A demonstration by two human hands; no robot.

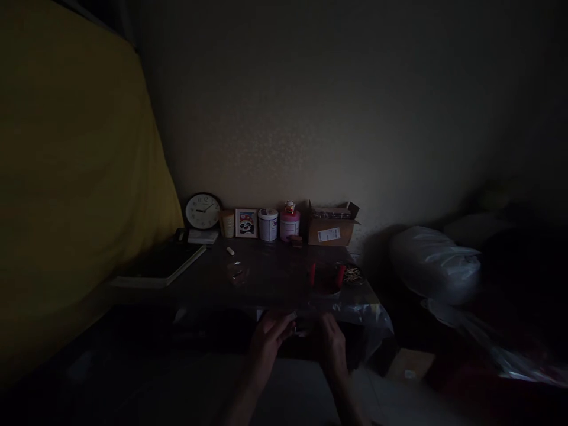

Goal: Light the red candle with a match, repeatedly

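Head view: the left hand (267, 331) and right hand (332, 338) are held apart, fingers curled; whether anything is pinched cannot be told. Red cylinders (340, 276) are stood upright on the bench (270, 275), near right, presumably for easy reach.
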